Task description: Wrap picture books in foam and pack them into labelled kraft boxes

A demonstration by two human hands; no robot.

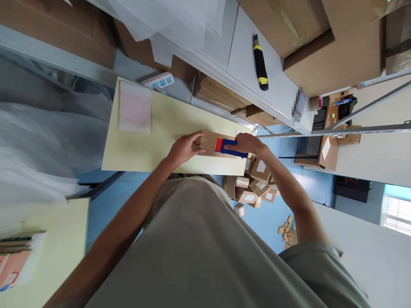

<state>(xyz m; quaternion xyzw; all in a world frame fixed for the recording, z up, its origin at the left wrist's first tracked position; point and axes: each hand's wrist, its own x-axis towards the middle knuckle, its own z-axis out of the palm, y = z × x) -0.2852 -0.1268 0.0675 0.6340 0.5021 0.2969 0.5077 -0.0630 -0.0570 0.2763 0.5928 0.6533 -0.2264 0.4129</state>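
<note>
Box (210, 136) lies over the right half of the table (170, 156), long side roughly along the table's length. Left hand (185, 149): thumb and fingers bent round the box's left end, clamped on it from opposite sides. Right hand (246, 144): fingers wrapped on the dispenser (229, 146), its red end over the box top, near the table's right end.

Status: a shiny strip, apparently tape, covers the left part of the box top; this portion is judged done. Taping is judged incomplete, as the dispenser is at the box and not set down. Whether the strip is cut, and whether the underside is taped, cannot be told.

Surroundings: paper (135, 107) lies at the table's left end. Cutter (260, 64) rests on the shelf beyond the table's far edge. Cartons (248, 196) stand on the floor past the table's right end.
</note>
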